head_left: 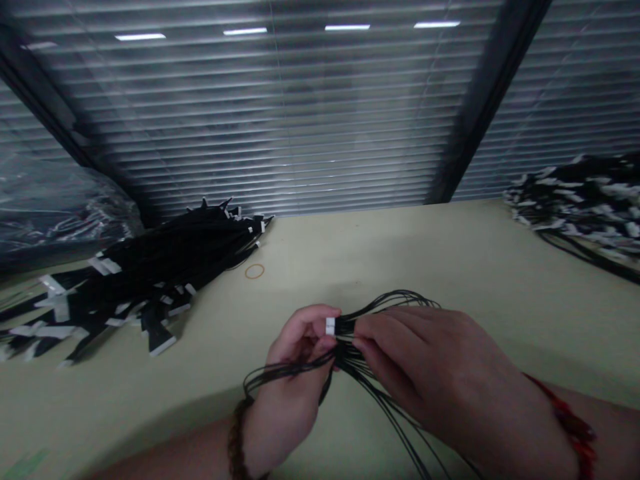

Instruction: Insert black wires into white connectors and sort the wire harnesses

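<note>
My left hand [295, 373] is closed around a bundle of thin black wires [370, 380], near the front middle of the table. At its fingertips a small white connector [330, 326] caps the end of some of these wires. My right hand [440, 373] pinches the black wires just right of the connector, thumb and forefinger together. Loose wire ends loop over my left wrist, and others trail down toward the bottom edge. The fingers of my right hand hide part of the bundle.
On the left lies a pile of black cables with white connectors [165, 260], a clear plastic bag [60, 200] behind it. A rubber band [255, 271] rests on the table [400, 247]. Another cable heap [585, 200] sits far right. Window blinds [320, 120] stand behind.
</note>
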Tool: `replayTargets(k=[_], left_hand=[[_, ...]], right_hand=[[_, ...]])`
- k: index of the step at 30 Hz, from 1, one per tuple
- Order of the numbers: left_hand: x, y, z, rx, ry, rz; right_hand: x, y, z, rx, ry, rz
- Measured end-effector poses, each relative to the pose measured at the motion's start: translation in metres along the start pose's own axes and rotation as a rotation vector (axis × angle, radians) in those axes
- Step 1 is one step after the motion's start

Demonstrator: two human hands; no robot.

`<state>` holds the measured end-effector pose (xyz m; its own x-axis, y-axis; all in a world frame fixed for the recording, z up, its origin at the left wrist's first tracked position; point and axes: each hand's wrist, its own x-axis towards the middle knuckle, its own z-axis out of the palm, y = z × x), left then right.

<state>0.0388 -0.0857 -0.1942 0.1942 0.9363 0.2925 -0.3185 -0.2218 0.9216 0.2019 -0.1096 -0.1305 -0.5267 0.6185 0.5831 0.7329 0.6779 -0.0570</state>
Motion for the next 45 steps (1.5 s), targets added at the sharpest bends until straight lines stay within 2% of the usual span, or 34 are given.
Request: replayTargets(k=[3, 5, 8, 11, 13, 15, 20, 23, 30, 38, 42, 45], left_hand=[[0.004, 0.002, 0.001, 0.037, 0.100, -0.015], [0.007, 0.003, 0.001, 0.058, 0.173, -0.015], [0.011, 0.003, 0.001, 0.073, 0.236, -0.032], [0.012, 0.003, 0.001, 0.074, 0.258, -0.053], [0.012, 0.003, 0.000, 0.071, 0.259, -0.060], [0.011, 0.003, 0.000, 0.059, 0.246, -0.063], [0.008, 0.001, -0.001, 0.044, 0.128, 0.000], [0.005, -0.002, -0.003, 0.012, 0.077, 0.025], [0.004, -0.004, -0.002, -0.011, 0.102, 0.029], [0.004, -0.005, -0.002, -0.006, 0.068, 0.018], [0.005, -0.003, 0.000, 0.013, 0.096, -0.002], [0.006, -0.001, 0.001, 0.018, 0.135, -0.039]], right_hand=[[0.000, 0.000, -0.019, -0.111, 0.053, 0.031], [-0.010, 0.005, -0.032, -0.146, 0.008, 0.054], [-0.035, 0.016, -0.040, -0.190, -0.208, 0.033], [-0.049, 0.022, -0.032, -0.239, -0.483, 0.029], [-0.043, 0.020, -0.023, -0.235, -0.644, 0.044], [-0.027, 0.017, -0.016, -0.129, -0.717, 0.049], [0.012, 0.023, -0.008, 0.485, -0.690, 0.257], [0.017, 0.029, -0.001, 0.651, -0.653, 0.348], [0.011, 0.017, 0.011, 0.618, -0.522, 0.382], [0.007, 0.011, 0.011, 0.301, -0.363, 0.350], [0.006, 0.011, 0.012, 0.290, -0.312, 0.321], [0.010, 0.015, 0.001, 0.372, -0.323, 0.378]])
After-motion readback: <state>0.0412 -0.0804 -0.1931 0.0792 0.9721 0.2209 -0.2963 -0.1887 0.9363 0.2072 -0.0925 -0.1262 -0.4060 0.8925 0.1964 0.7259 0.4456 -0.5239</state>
